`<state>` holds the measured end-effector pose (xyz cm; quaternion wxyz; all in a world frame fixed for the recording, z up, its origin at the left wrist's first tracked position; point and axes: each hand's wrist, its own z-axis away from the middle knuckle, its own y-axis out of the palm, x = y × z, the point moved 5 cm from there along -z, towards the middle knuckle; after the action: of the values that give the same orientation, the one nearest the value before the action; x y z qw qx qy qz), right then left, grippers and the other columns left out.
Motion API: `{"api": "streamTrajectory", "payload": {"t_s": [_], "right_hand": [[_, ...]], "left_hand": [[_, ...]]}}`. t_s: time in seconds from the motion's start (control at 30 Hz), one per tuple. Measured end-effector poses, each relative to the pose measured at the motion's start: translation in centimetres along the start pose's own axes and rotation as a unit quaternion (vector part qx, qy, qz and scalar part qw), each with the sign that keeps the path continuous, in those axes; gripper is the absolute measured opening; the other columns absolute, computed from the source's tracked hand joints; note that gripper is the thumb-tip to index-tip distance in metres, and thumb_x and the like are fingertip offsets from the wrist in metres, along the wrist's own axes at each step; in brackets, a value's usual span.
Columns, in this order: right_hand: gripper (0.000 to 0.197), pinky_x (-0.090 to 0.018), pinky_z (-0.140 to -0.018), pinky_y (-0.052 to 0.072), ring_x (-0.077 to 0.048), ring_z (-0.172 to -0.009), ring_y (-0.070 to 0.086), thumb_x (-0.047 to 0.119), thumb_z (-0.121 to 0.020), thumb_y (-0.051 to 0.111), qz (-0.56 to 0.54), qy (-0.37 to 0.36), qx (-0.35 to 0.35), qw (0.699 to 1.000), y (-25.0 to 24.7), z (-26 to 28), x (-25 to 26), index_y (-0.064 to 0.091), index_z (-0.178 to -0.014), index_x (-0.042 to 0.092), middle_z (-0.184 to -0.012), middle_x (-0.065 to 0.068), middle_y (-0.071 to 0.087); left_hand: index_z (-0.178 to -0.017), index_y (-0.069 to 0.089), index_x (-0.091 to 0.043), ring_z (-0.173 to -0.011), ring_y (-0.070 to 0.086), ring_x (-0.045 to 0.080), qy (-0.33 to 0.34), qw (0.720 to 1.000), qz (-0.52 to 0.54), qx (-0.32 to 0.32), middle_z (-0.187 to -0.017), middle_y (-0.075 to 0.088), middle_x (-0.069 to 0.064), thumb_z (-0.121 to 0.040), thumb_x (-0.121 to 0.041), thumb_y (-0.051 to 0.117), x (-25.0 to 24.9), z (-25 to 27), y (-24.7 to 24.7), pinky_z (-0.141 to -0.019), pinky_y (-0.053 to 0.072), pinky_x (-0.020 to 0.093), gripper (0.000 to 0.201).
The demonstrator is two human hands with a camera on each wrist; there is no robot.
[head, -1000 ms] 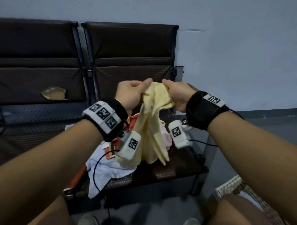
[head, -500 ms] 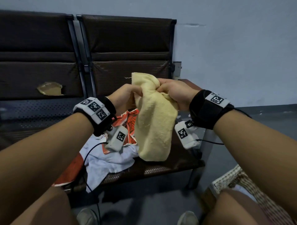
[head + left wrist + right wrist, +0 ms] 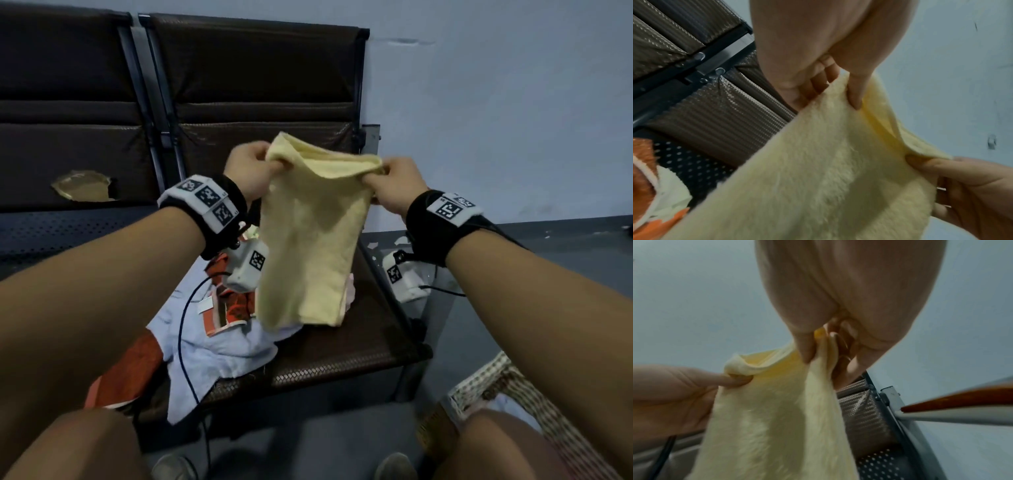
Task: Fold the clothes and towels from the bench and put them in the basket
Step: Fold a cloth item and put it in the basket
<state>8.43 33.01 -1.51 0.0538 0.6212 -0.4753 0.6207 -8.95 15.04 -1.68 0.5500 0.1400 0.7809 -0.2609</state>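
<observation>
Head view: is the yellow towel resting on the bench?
No. The towel hangs in the air above the bench, with the left hand and right hand each pinching a top corner.

bare forearms, no sleeves, chunky black wrist strap (image 3: pixel 219 219) on the left with a white band of three square black-and-white tags, same black strap (image 3: pixel 442 222) on the right, small white tagged camera boxes (image 3: pixel 247 270) hanging underneath, thin black cables (image 3: pixel 181 329) trailing off

Grey wall (image 3: pixel 496 120) behind; grey floor (image 3: pixel 565 260) at rt.
</observation>
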Motion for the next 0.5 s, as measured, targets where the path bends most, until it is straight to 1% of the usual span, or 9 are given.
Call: {"api": "streamTrajectory", "payload": {"t_s": [0.07,0.13,0.2,0.23,0.3,0.33,0.4,0.47,0.5], "right_hand": [[0.012,-0.046,-0.083,0.06,-0.022,-0.09,0.07,0.024,-0.092,0.063,-0.049,-0.054,-0.043,0.996,-0.3,-0.7,1.6,0.075,-0.094,0.022,-0.089,0.002,0.074],[0.015,-0.032,-0.066,0.053,-0.008,-0.071,0.062,0.031,-0.09,0.061,-0.057,-0.107,-0.07,0.99,-0.5,-0.8,3.3,0.069,-0.077,0.03,-0.069,0.021,0.064],[0.025,-0.021,-0.058,0.044,0.002,-0.058,0.051,0.033,-0.09,0.059,-0.076,-0.135,-0.071,0.985,-0.3,-0.3,4.0,0.064,-0.066,0.035,-0.056,0.025,0.055],[0.028,-0.019,-0.058,0.043,0.004,-0.057,0.051,0.032,-0.091,0.059,-0.087,-0.133,-0.056,0.986,0.1,0.1,3.6,0.066,-0.065,0.038,-0.056,0.025,0.055],[0.024,-0.026,-0.064,0.051,-0.001,-0.066,0.056,0.033,-0.092,0.058,-0.082,-0.102,-0.009,0.991,1.6,1.1,1.5,0.074,-0.074,0.035,-0.065,0.021,0.061],[0.021,-0.032,-0.068,0.051,-0.007,-0.07,0.058,0.032,-0.092,0.058,-0.066,-0.076,0.019,0.995,2.5,1.7,0.0,0.076,-0.083,0.026,-0.071,0.012,0.063],[0.027,-0.031,-0.066,0.048,-0.01,-0.07,0.058,0.029,-0.093,0.058,-0.008,-0.023,0.092,0.995,4.6,3.5,-3.5,0.075,-0.097,0.009,-0.075,-0.004,0.064],[0.024,-0.03,-0.066,0.047,-0.009,-0.068,0.059,0.024,-0.093,0.059,0.046,0.033,0.184,0.981,6.8,5.9,-6.9,0.075,-0.097,0.005,-0.075,-0.004,0.067],[0.022,-0.03,-0.067,0.048,-0.012,-0.069,0.06,0.02,-0.092,0.06,0.054,0.069,0.233,0.968,7.9,7.3,-8.4,0.074,-0.094,0.003,-0.075,-0.004,0.067]], "left_hand": [[-0.086,0.069,-0.017,-0.077,0.065,0.015,0.028,0.998,0.035,-0.032,-0.083,0.069,0.001,-0.081,-0.014,0.074,-1.4,-1.3,-0.9,-0.071,0.055,0.034,0.008],[-0.085,0.067,-0.018,-0.079,0.066,0.015,0.049,0.995,0.074,-0.039,-0.084,0.068,0.002,-0.079,-0.012,0.075,-2.5,-2.1,-2.0,-0.072,0.055,0.032,0.012],[-0.087,0.067,-0.016,-0.079,0.066,0.016,0.06,0.993,0.095,-0.031,-0.085,0.069,0.004,-0.075,-0.01,0.076,-2.5,-2.0,-2.9,-0.069,0.055,0.03,0.016],[-0.089,0.066,-0.014,-0.079,0.066,0.017,0.057,0.994,0.094,-0.023,-0.086,0.069,0.005,-0.074,-0.008,0.076,-2.0,-1.4,-3.0,-0.068,0.055,0.03,0.019],[-0.085,0.064,-0.014,-0.077,0.063,0.017,0.025,0.997,0.078,0.009,-0.082,0.066,0.004,-0.077,0.001,0.074,0.3,0.4,-2.7,-0.068,0.053,0.032,0.019],[-0.08,0.062,-0.016,-0.073,0.06,0.016,-0.005,0.998,0.062,0.031,-0.077,0.063,0.002,-0.078,0.005,0.071,1.9,1.7,-2.4,-0.065,0.051,0.031,0.022],[-0.073,0.057,-0.015,-0.062,0.053,0.012,-0.071,0.993,0.022,0.09,-0.066,0.056,-0.001,-0.077,0.006,0.066,5.6,5.0,-1.5,-0.058,0.043,0.025,0.024],[-0.076,0.057,-0.008,-0.054,0.049,0.01,-0.131,0.973,-0.034,0.187,-0.058,0.054,-0.004,-0.067,-0.003,0.062,8.8,8.6,-0.4,-0.05,0.038,0.02,0.011],[-0.084,0.06,-0.005,-0.056,0.052,0.013,-0.17,0.954,-0.063,0.24,-0.062,0.056,-0.003,-0.066,-0.006,0.06,10.6,10.2,0.1,-0.05,0.041,0.02,0.018]]}}
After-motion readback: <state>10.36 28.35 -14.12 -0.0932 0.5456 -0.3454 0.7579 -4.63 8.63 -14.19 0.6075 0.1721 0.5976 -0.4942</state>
